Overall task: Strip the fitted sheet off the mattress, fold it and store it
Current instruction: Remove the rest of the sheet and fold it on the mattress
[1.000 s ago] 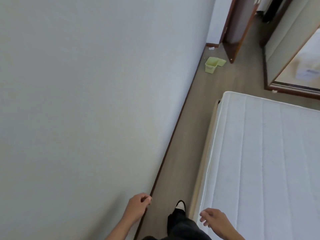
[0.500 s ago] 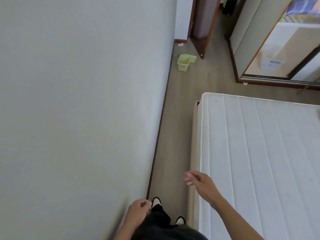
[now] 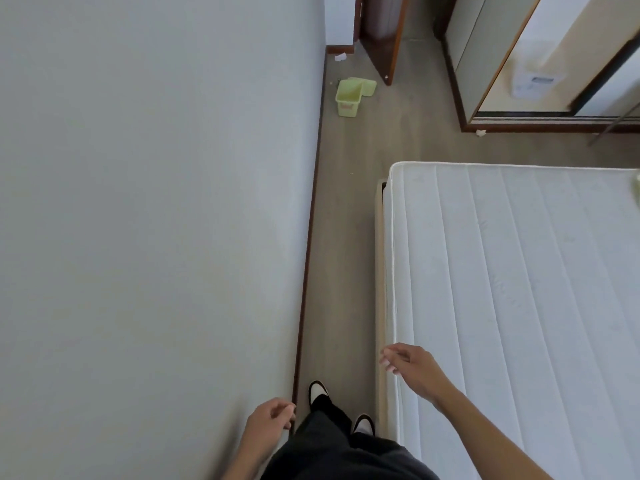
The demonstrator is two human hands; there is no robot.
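Head view: bare white quilted mattress (image 3: 519, 289) on its pale bed frame (image 3: 380, 289) at right — fitted sheet nowhere visible. Left hand (image 3: 268, 422) loosely curled by the grey wall (image 3: 156, 220), right hand (image 3: 412, 370) relaxed over the mattress edge — both holding nothing. Pale green plastic bin (image 3: 347, 98) far along the floor.
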